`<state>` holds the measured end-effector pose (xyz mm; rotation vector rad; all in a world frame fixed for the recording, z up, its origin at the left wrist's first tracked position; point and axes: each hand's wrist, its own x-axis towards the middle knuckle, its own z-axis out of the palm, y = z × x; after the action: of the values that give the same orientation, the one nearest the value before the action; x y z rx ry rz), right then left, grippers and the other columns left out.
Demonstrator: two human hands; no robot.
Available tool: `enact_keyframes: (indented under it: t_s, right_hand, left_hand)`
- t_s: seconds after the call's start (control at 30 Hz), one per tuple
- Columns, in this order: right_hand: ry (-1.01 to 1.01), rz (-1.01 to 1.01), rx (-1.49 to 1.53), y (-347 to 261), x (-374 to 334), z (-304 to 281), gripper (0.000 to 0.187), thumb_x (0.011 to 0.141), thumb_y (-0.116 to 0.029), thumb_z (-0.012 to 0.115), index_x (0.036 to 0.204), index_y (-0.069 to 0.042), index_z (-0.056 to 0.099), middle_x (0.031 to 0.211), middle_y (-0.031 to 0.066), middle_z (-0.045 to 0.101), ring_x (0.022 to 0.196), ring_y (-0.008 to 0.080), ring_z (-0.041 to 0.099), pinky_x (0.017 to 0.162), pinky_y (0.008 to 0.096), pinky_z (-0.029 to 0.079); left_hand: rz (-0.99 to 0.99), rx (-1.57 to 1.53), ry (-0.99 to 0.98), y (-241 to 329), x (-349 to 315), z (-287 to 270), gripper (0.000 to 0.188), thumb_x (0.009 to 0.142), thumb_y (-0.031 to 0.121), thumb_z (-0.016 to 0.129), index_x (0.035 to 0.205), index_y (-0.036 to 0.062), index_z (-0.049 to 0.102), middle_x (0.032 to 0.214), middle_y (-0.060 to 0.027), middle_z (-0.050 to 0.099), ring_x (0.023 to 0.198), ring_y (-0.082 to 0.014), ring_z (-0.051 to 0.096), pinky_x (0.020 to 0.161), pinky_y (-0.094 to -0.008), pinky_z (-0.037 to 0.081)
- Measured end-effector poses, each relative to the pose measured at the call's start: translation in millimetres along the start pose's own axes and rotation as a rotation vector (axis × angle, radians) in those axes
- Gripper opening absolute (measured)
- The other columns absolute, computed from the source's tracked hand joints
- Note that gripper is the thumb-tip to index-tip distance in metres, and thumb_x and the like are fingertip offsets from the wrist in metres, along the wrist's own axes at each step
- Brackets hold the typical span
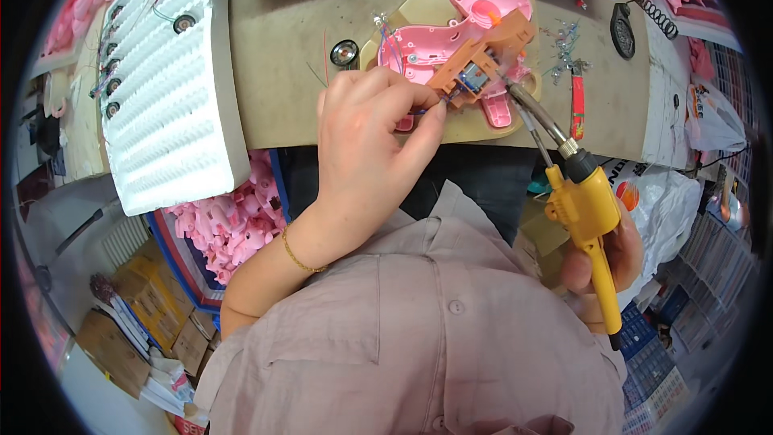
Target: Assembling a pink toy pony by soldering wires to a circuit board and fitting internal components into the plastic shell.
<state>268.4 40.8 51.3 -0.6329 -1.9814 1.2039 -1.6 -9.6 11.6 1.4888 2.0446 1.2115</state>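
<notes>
Orange housing (483, 58) atop the pink shell (439, 40) should be kept still while thin wire (417, 112), pinched by the left hand (372, 133), is met steadily by the soldering iron (585, 205) grasped in the right hand (623, 251).

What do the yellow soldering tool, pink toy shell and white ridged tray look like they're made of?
Yellow soldering tool: likely plastic, smooth with soft highlights; greyish, metal-looking barrel. Pink toy shell: probably hard, glossy plastic, with highlights along moulded edges. White ridged tray: seemingly matte foam, judging by its thick, pale wall.
</notes>
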Motion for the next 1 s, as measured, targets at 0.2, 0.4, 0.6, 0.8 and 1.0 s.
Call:
enact_keyframes:
  t_s: [0.2, 0.4, 0.6, 0.8, 1.0]
  right_hand:
    - [-0.018, -0.050, -0.175, 2, -5, -15, 0.065, 0.089, -0.035, 0.063, 0.138, -0.006, 0.030, 0.132, 0.0281, 0.046, 0.120, 0.0383, 0.050, 0.100, 0.0473, 0.042]
    - [0.045, 0.091, -0.096, -5, 8, -14, 0.063, 0.088, -0.035, 0.065, 0.136, -0.008, 0.035, 0.132, 0.0221, 0.049, 0.121, 0.0325, 0.050, 0.103, 0.0447, 0.040]
    - [-0.025, 0.111, 0.058, -3, 7, -13, 0.061, 0.085, -0.021, 0.069, 0.136, -0.008, 0.037, 0.131, 0.0278, 0.046, 0.119, 0.0349, 0.050, 0.100, 0.0456, 0.041]
    - [-0.043, -0.054, 0.153, 0, 22, -5, 0.055, 0.085, -0.014, 0.068, 0.129, 0.004, 0.042, 0.124, 0.0280, 0.051, 0.110, 0.0280, 0.056, 0.094, 0.0344, 0.043]
    - [-0.175, 0.348, 0.165, -15, 26, -7, 0.057, 0.085, -0.030, 0.071, 0.129, -0.012, 0.038, 0.128, 0.0257, 0.049, 0.116, 0.0320, 0.053, 0.097, 0.0409, 0.043]
  left_hand:
    - [0.276, 0.199, 0.141, -3, -2, -6, 0.009, 0.074, 0.011, 0.071, 0.082, 0.0112, 0.068, 0.078, 0.0003, 0.061, 0.081, -0.0215, 0.055, 0.075, -0.0341, 0.039]
    - [0.151, -0.003, 0.014, 8, 16, -8, 0.009, 0.074, 0.009, 0.071, 0.081, 0.0097, 0.066, 0.074, -0.0008, 0.061, 0.078, -0.0205, 0.055, 0.073, -0.0337, 0.038]
    - [0.070, -0.007, -0.059, 11, 20, -6, 0.009, 0.075, 0.013, 0.070, 0.077, 0.0086, 0.062, 0.072, -0.0012, 0.058, 0.075, -0.0216, 0.051, 0.074, -0.0345, 0.037]
    - [0.090, 0.002, -0.029, 10, 20, -4, 0.009, 0.075, 0.013, 0.070, 0.077, 0.0088, 0.062, 0.073, -0.0013, 0.058, 0.076, -0.0223, 0.052, 0.074, -0.0350, 0.037]
    - [0.081, 0.003, -0.033, 9, 18, -3, 0.010, 0.074, 0.013, 0.070, 0.077, 0.0087, 0.062, 0.074, -0.0014, 0.058, 0.076, -0.0227, 0.052, 0.074, -0.0350, 0.037]
